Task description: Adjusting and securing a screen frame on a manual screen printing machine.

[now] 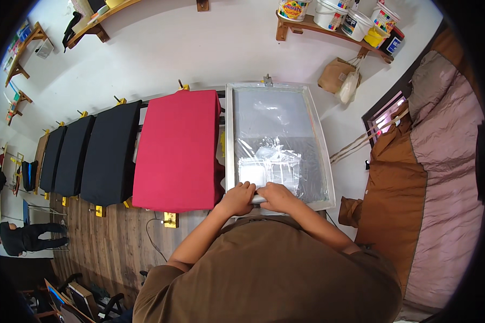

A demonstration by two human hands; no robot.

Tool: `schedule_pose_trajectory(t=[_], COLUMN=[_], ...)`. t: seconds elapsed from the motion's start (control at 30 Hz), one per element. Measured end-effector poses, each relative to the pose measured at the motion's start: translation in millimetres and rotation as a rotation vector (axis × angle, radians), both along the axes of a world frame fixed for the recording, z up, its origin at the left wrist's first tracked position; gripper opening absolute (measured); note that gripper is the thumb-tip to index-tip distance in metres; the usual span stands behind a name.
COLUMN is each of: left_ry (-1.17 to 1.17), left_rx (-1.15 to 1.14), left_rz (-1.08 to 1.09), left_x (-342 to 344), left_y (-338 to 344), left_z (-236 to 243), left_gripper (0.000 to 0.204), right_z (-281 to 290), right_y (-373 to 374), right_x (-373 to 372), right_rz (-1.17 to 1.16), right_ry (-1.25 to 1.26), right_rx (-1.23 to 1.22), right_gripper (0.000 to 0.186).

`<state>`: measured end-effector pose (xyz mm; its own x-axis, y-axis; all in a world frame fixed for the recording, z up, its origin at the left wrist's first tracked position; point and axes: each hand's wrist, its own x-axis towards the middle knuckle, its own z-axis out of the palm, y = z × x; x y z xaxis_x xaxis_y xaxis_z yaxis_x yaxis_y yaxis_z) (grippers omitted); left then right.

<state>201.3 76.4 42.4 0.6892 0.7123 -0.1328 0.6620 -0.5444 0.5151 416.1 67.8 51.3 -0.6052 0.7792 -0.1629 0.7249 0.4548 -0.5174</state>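
Note:
A metal-edged printing screen (230,134) lies in front of me, its grey mesh marked by a glossy clear film and white ink smears (275,153). At its near end, my left hand (239,199) and my right hand (277,197) are closed side by side on a squeegee. Only a short pale grey piece of the squeegee (259,198) shows between them; its blade is hidden. A brighter white patch (252,174) lies just beyond my fingers. To the left, red fabric (178,148) is stretched over a flat printing board.
Several boards covered in black fabric (110,153) continue leftward. Ink tubs (328,14) stand on a wall shelf at upper right. Pink and brown cloth (447,161) hangs on the right. A cable (153,234) lies on the wooden floor; another person (29,237) stands far left.

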Motion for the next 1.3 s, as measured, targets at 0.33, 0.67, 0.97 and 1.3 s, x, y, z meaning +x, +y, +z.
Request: schedule_pose_trajectory(t=[0.33,0.67,0.97,1.3], left_ry=[0.121,0.174,0.176,0.131], left_rx=[-0.134,-0.056,0.019,0.109], left_rz=[0.044,0.059,0.060,0.126], left_x=[0,4,5,10], left_y=[50,128,141,132], left_z=[22,25,7,-2], left_gripper=[0.030,0.027,0.030,0.033], right_z=[13,18,9,10], right_y=[51,134,141,130], right_x=[-23,-20,-20,-23], right_rz=[0.022,0.065,-0.023,-0.100], right_ry=[-0.184,-0.135,-0.175,-0.186], right_rx=[0.022,0.071,0.079,0.073], right_gripper=[0.025,0.028,0.027,0.025])
